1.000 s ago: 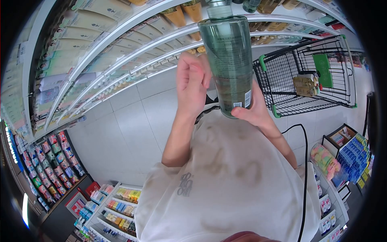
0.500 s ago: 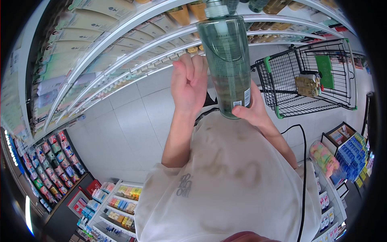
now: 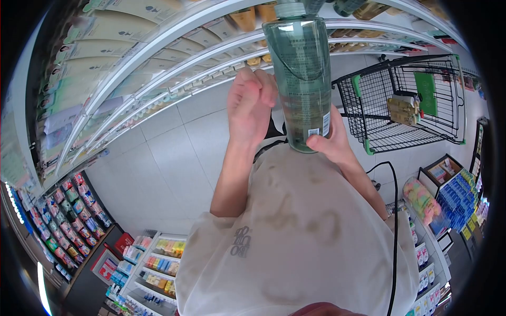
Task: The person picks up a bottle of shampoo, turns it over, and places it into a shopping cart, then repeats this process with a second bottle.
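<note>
A tall translucent green pump bottle [image 3: 303, 79] stands nearly upright before me, with printed text down its side and a white label low on the right. My right hand [image 3: 332, 138] grips it near the base, the thumb across the lower front. Just left of the bottle is my left hand [image 3: 250, 102], raised with the palm side toward me. Its fingers are curled in and the thumb is folded over them, with nothing visible in them. The top of the pump is cut off by the upper edge of the view.
Shelves [image 3: 118, 71] of pale packs and bottles curve across the top and left. A black wire shopping cart [image 3: 369, 105] with green corners stands to the right, holding a yellowish pack [image 3: 403, 110]. Behind me are product shelves [image 3: 158, 263] and a dark cable [image 3: 396, 237] hangs along my side.
The bottle has shifted slightly right and up in view, still in my right hand. My left thumb has folded in over the curled fingers.
</note>
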Tool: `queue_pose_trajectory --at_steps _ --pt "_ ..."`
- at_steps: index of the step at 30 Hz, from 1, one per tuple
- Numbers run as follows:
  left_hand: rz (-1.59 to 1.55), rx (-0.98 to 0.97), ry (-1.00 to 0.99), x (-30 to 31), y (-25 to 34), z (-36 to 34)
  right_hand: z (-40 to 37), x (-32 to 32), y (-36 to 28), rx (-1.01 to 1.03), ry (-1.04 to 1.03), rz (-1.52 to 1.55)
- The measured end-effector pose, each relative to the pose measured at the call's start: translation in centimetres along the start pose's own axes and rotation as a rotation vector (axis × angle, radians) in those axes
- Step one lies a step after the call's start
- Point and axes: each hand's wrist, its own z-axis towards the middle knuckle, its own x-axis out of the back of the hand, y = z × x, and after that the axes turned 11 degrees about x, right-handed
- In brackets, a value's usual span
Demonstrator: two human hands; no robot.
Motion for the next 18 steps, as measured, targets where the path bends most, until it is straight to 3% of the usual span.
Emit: queue_pose_trajectory --at_steps 3,5,9,11,15,17,18 --pt "-0.046 0.010 0.010 0.9 -0.1 0.2 0.3 -0.3 0.3 0.010 -0.001 -0.008" --pt "-0.093 -0.056 -0.126 1.9 -0.3 0.5 0.5 -0.4 0.4 0.025 0.004 -0.015" --pt "-0.180 -0.056 -0.117 1.9 -0.1 0.4 0.3 -0.5 0.2 0.036 0.006 -0.022" --pt "-0.201 0.034 -0.036 1.4 0.3 -0.1 0.0 -0.5 0.1 0.033 0.004 -0.019" --pt "-0.193 0.019 0.047 0.3 -0.2 -0.6 -0.8 -0.2 -0.4 0.032 0.001 -0.005" --pt "-0.144 0.000 0.228 -1.4 -0.4 -0.8 -1.3 0.1 -0.6 0.041 -0.001 -0.003" --pt "-0.142 -0.004 0.227 -1.5 -0.8 -1.0 -1.6 0.3 -0.7 0.035 -0.007 -0.001"
